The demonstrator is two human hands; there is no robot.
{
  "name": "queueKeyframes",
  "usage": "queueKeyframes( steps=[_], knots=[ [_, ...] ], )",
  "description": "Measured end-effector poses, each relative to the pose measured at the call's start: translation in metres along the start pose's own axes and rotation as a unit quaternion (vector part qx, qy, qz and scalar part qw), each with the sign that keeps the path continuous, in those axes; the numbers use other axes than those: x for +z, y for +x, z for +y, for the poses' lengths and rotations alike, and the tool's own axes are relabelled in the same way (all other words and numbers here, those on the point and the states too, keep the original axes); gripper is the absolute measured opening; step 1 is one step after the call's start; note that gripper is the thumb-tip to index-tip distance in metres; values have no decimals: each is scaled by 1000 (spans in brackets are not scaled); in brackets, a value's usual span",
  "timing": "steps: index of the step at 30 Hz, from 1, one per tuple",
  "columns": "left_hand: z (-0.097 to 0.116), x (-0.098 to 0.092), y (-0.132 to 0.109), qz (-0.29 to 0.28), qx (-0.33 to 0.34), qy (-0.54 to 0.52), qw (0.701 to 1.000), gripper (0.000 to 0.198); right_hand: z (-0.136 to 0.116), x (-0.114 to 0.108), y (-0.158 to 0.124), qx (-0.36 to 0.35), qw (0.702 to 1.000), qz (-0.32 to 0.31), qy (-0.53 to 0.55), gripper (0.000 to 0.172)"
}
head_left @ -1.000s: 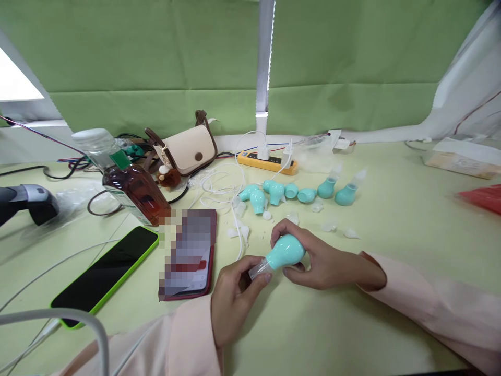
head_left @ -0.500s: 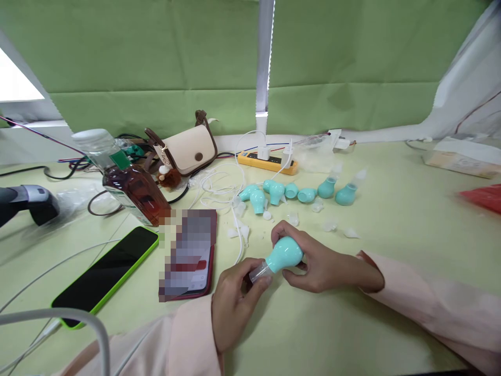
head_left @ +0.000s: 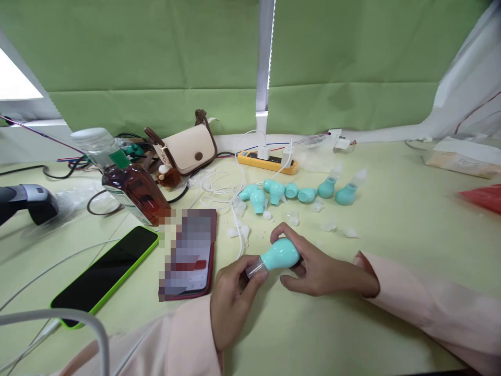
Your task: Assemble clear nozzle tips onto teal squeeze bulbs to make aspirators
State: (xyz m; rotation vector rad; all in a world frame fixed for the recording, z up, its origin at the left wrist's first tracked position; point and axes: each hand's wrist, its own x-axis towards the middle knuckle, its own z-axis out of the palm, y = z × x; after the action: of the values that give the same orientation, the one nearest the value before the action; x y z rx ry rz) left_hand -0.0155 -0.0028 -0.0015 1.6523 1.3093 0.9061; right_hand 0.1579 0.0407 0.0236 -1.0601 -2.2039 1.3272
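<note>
My right hand (head_left: 317, 263) is wrapped round a teal rubber bulb (head_left: 279, 255) just above the pale green table (head_left: 391, 224). My left hand (head_left: 230, 295) pinches the clear plastic tip (head_left: 254, 268) that sticks out of the bulb's narrow end. Both hands are closed on the same piece, low in the middle of the view. Behind them lies a row of several more teal bulbs (head_left: 297, 192), two of them with clear tips fitted. Loose clear tips (head_left: 329, 225) are scattered between that row and my hands.
Left of my hands lie a red-cased phone (head_left: 188, 256) and a green-cased phone (head_left: 105, 271). A bottle of brown drink (head_left: 125, 180), a beige handbag (head_left: 186, 149), a yellow power strip (head_left: 268, 161) and white cables (head_left: 219, 188) lie farther back. A red item (head_left: 483, 198) lies far right.
The bulb has tipped lower and shifted slightly left between my hands. My left fingers have closed further round the clear tip. Nothing else on the table has moved.
</note>
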Motion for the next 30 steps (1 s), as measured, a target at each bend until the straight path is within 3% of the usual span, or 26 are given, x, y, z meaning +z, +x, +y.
queueKeyframes(
  steps=[5,14,21,23,27,30],
  knots=[
    [1,-1,2,-16,-7,-15,1000,22,-3,-2,-2,-4,1000,5,-19,31],
    [-5,3,3,40,-5,-87,995,33,-6,-20,0,-14,999,-37,-4,24],
    [-6,2,1,52,23,-85,995,22,-15,-30,0,-31,997,-64,-19,20],
    [-6,1,1,76,35,-74,994,20,-16,-37,1,-48,998,-27,-23,20],
    [-5,1,1,94,72,-55,991,13,-9,-55,7,-68,989,122,-50,19],
    [-5,0,1,105,98,-48,988,13,-3,-66,10,-39,975,152,-158,16]
  ],
)
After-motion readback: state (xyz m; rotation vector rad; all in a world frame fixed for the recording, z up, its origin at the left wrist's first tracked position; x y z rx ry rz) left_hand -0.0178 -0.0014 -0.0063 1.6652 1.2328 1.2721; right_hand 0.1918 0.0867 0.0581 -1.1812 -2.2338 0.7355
